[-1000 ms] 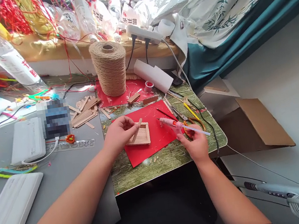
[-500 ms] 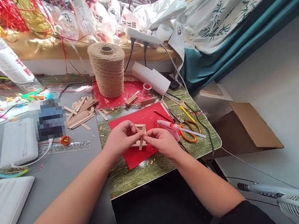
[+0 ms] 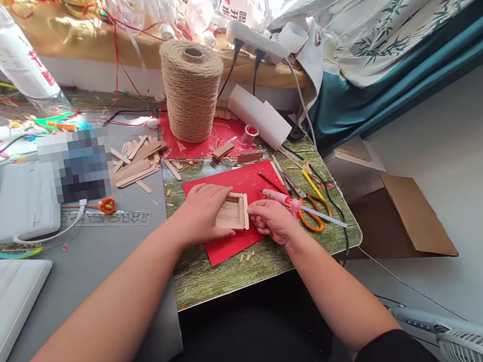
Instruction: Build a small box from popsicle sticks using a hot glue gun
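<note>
A small shallow box of pale craft sticks [image 3: 229,212] rests on a red sheet [image 3: 220,252]. My left hand [image 3: 201,213] grips it from the left, fingers along the far side and thumb along the near side. Across the box's right end lies a single craft stick [image 3: 246,212]. My right hand [image 3: 274,220] pinches that stick at its right side, thumb and forefinger together, other fingers curled. Just right of this hand lies a pink glue gun [image 3: 278,196] with a clear glue stick [image 3: 323,217] in it.
Scissors with orange handles [image 3: 312,223] and a yellow tool [image 3: 311,183] lie at right. Behind stands a twine spool [image 3: 194,90], with loose craft sticks [image 3: 136,170] left of it. White power banks [image 3: 24,200] sit at left. A cardboard box [image 3: 417,220] is beyond the table's right edge.
My left hand has gone from the craft stick to the box's left side. The stick, slanted over the box before, now lies along its right end, with my right hand still at it.
</note>
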Tool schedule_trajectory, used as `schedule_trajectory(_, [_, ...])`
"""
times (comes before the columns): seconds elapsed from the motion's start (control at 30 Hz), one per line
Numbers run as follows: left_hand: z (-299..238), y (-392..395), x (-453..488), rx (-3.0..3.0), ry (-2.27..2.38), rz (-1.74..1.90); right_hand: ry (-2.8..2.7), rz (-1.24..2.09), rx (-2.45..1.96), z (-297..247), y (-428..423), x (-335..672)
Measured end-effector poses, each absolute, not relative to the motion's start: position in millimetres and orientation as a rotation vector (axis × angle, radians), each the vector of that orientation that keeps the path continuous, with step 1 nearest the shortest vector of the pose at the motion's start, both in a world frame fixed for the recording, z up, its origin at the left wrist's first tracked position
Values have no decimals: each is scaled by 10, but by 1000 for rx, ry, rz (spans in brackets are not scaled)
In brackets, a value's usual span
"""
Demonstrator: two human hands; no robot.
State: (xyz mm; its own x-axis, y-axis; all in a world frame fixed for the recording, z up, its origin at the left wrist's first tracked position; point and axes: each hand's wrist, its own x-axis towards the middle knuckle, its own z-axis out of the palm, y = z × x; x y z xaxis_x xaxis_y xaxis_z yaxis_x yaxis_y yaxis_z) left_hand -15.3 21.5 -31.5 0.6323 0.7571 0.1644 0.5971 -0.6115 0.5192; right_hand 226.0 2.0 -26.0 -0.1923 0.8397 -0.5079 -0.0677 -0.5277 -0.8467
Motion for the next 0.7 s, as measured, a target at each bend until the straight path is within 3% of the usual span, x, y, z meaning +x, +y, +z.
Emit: schedule_trajectory(0.7, [-254,196,-148,2414,1100,473,-1004,1755,-1548,-290,63,2240])
